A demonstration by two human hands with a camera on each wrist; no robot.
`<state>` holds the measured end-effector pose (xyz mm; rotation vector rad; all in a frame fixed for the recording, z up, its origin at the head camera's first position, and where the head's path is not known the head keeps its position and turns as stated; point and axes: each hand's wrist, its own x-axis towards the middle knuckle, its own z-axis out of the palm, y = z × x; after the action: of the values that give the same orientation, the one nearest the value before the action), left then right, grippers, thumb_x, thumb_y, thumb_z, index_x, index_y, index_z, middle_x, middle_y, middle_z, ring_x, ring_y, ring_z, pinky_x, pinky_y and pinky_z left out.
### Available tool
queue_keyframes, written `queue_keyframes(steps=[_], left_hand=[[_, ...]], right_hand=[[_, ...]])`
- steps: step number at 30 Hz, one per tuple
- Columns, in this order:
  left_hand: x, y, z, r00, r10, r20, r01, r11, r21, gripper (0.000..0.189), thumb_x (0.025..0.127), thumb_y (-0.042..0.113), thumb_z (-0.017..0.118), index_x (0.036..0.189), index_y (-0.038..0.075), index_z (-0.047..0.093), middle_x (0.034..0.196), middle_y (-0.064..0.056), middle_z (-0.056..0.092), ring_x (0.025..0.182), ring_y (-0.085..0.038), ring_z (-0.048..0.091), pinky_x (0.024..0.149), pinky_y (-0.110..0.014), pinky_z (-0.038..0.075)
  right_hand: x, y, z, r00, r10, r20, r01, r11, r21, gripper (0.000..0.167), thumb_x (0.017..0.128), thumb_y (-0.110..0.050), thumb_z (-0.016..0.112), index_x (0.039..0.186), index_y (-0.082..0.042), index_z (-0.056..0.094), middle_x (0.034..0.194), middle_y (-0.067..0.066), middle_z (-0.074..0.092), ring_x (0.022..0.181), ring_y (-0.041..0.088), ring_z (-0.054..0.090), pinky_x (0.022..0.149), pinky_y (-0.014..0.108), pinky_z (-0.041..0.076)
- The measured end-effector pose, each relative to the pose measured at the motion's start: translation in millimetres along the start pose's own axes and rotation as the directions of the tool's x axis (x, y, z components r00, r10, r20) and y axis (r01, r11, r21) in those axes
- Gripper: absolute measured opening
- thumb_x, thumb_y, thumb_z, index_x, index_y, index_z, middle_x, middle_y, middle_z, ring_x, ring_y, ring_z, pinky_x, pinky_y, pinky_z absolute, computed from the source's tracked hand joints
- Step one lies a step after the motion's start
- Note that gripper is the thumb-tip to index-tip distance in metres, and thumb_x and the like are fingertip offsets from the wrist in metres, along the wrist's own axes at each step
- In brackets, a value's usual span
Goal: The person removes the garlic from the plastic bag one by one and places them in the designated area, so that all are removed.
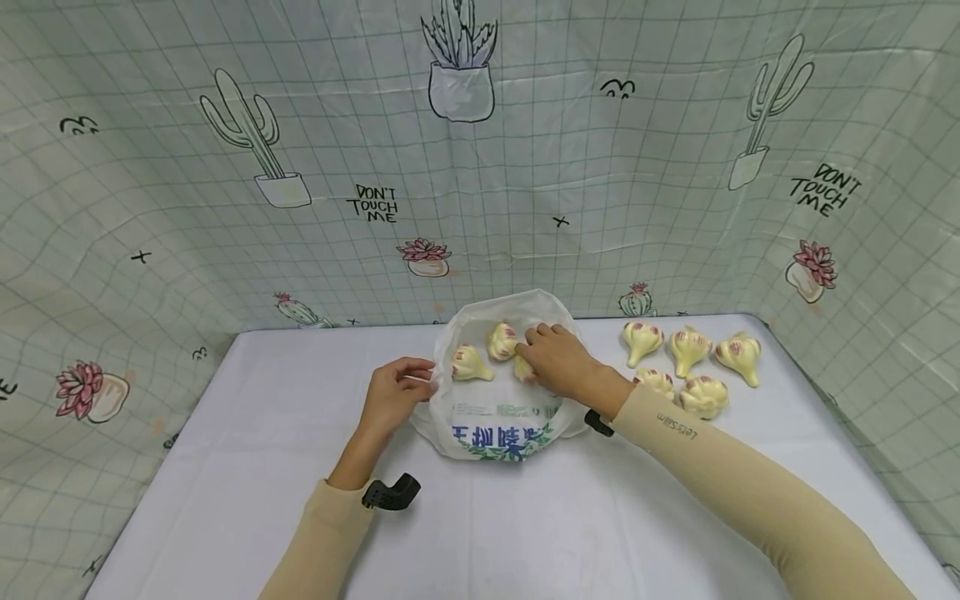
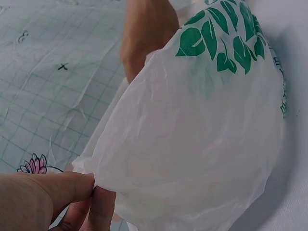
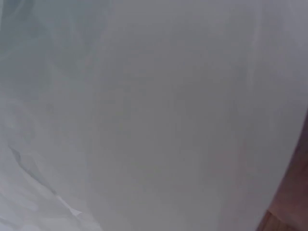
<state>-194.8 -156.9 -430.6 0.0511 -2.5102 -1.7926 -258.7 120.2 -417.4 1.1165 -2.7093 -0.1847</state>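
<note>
Across the upper part of the frame a printed cloth (image 1: 337, 150) is being used as a backdrop, and below it the white-covered bench (image 1: 225, 483) is being used for the work. At the centre a plastic bag (image 1: 502, 437) is being held by its left rim, which is being pinched between the thumb and fingers of the left hand (image 1: 396, 390). At the mouth's right side the right hand (image 1: 562, 362) is being held over a garlic bulb (image 1: 523, 369); whether its fingers are being closed on it cannot be told. Two more bulbs (image 1: 470, 363) are being held inside, left of it, while five loose bulbs (image 1: 690, 350) are being kept at centre right. Collapse of the thin mouth is being risked if that pinch slips; spilling is also being risked if the rim is snagged by the right wrist.
</note>
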Motion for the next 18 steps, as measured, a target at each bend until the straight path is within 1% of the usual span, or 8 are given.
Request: queue_keyframes(steps=[3,7,12,18], left_hand=[[-0.4,0.5,0.0,1.0,0.006,0.001,-0.006,1.0,-0.002,0.027,0.094,-0.006,0.072,0.121,-0.005,0.071,0.11,-0.019,0.07,0.083,-0.012,0.069,0.073,-0.021,0.058],[0.7,0.8,0.2,1.0,0.003,0.002,-0.003,1.0,0.001,0.027,0.094,-0.007,0.072,0.121,-0.005,0.072,0.111,-0.019,0.07,0.083,-0.012,0.069,0.073,-0.021,0.057],[2.2,1.2,0.5,1.0,0.0,0.006,0.0,1.0,0.01,0.028,0.094,-0.006,0.072,0.122,-0.005,0.072,0.111,-0.019,0.07,0.084,-0.013,0.07,0.076,-0.026,0.06],[3.8,2.2,-0.9,1.0,-0.013,0.008,0.013,1.0,0.016,0.028,0.094,-0.005,0.073,0.122,-0.004,0.072,0.111,-0.019,0.07,0.084,-0.013,0.07,0.079,-0.031,0.062]], right_hand=[[-0.5,-1,-1,1.0,-0.004,0.01,0.004,1.0,0.006,0.047,0.088,-0.032,0.086,0.123,-0.005,0.07,0.11,0.012,0.068,0.106,0.032,0.063,0.096,0.047,0.052],[-0.8,-2,-2,1.0,-0.017,0.004,0.017,1.0,-0.007,0.046,0.086,-0.034,0.087,0.119,-0.008,0.071,0.108,0.009,0.069,0.104,0.029,0.063,0.094,0.046,0.053],[-2.0,-4,-4,0.998,-0.048,-0.042,0.048,0.999,-0.009,0.043,0.083,-0.034,0.089,0.114,-0.01,0.07,0.106,0.007,0.069,0.102,0.028,0.063,0.091,0.044,0.053],[-3.3,-10,-13,0.99,-0.08,-0.115,0.078,0.997,-0.021,0.043,0.084,-0.035,0.089,0.116,-0.011,0.073,0.107,0.005,0.07,0.106,0.027,0.065,0.095,0.044,0.055]])
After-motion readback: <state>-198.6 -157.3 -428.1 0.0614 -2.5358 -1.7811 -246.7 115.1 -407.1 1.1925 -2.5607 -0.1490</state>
